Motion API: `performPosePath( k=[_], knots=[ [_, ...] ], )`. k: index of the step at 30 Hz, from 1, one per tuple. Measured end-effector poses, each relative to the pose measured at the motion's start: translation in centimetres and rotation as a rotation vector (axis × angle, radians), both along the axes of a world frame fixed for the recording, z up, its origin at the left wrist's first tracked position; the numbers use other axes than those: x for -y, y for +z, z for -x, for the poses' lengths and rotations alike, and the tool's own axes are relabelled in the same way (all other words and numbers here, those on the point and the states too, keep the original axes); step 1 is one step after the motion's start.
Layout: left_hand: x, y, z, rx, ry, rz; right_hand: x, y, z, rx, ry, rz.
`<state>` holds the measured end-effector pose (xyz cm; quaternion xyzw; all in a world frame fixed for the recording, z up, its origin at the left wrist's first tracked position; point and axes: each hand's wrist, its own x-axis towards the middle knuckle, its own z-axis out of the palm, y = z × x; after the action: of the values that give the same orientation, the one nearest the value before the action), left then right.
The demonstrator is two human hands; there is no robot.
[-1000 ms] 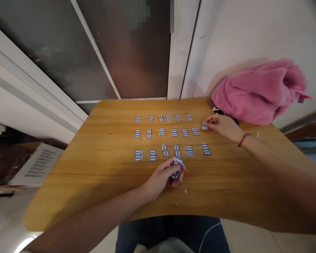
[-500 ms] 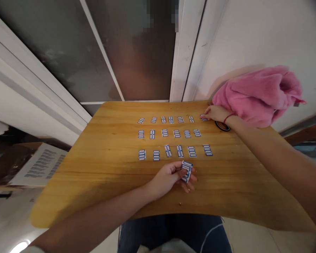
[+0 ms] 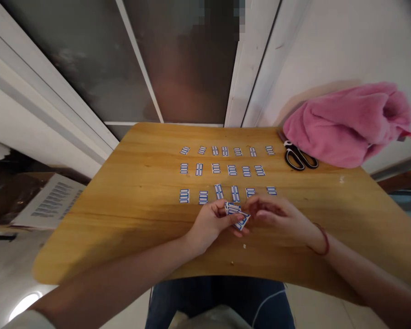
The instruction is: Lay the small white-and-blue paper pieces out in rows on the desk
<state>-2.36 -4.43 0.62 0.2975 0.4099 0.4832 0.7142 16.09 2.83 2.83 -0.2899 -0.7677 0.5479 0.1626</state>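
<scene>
Blue-and-white, the newly laid card (image 3: 269, 151) lies left of the scissors (image 3: 300, 157), making the far row (image 3: 225, 151) seven, while nearer me my left hand (image 3: 210, 228) pinches the fanned stack (image 3: 233, 209) and my right hand (image 3: 277, 217), back beside it, curls loosely, empty.

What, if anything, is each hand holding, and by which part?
Left hand: a small stack of cards, thumb across the top face; right hand: nothing visibly held.
</scene>
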Motion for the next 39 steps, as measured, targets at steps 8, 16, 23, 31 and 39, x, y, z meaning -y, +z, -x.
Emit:
performPosePath(
  k=[8,16,23,31,39],
  knots=[
    [-0.1,0.1,-0.2,0.066,0.008,0.017,-0.1,-1.0,0.7,0.001,-0.137,-0.039],
    [-0.1,0.0,0.4,0.142,0.002,0.041,-8.0,-0.2,-3.3,0.123,-0.48,-0.221],
    [0.2,-0.1,0.1,0.221,-0.069,0.007,-14.8,-0.4,-6.3,0.602,-0.331,-0.397],
    [0.0,-0.2,0.2,0.145,-0.061,-0.005,-15.3,-0.6,-5.8,0.682,-0.373,-0.523],
    [0.2,-0.3,0.0,0.07,-0.036,0.018,-4.6,0.9,-1.6,0.294,-0.36,-0.483]
  ],
)
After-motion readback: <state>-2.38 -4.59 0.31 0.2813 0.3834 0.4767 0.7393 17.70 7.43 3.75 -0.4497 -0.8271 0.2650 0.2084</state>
